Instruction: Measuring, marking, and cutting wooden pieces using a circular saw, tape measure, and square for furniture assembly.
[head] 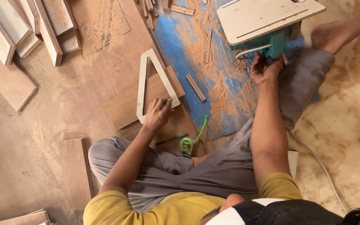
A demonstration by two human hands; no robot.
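Sawdusty floor (346,125), left hand (157,114) on triangular frame (148,79), right hand (264,68) gripping saw (271,43)

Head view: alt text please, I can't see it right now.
A person sits on a sawdust-covered floor, left hand resting on a pale triangular wooden frame, right hand gripping a green power tool. A green tape measure lies by the knee.
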